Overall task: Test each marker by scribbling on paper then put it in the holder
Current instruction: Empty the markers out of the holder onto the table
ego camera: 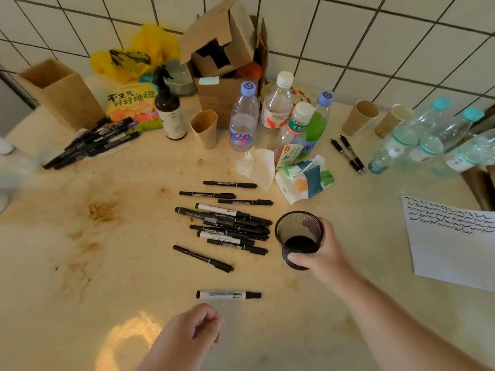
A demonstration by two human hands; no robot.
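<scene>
**penfan:** Right hand (325, 253) is wrapped around the black mesh holder (298, 238), thumb on the near wall, fingers round the far side. The cup looks empty. Left hand (197, 326) sits near the bottom edge, fingers loosely curled, holding nothing.

**deskrat:** And the markers?

**penfan:** One white-barrelled marker (229, 294) lies alone just beyond the left hand. The main pile of markers (227, 227) is just left of the holder. The scribbled paper (452, 236) is off to the right on the surface (80, 250).

**deskrat:** Handling-wise?

**penfan:** My guess is the holder's light, stiff wire, easy to tip, so grab it mid-wall. Markers are light, hard, smooth and roll; pinch mid-barrel.
</scene>
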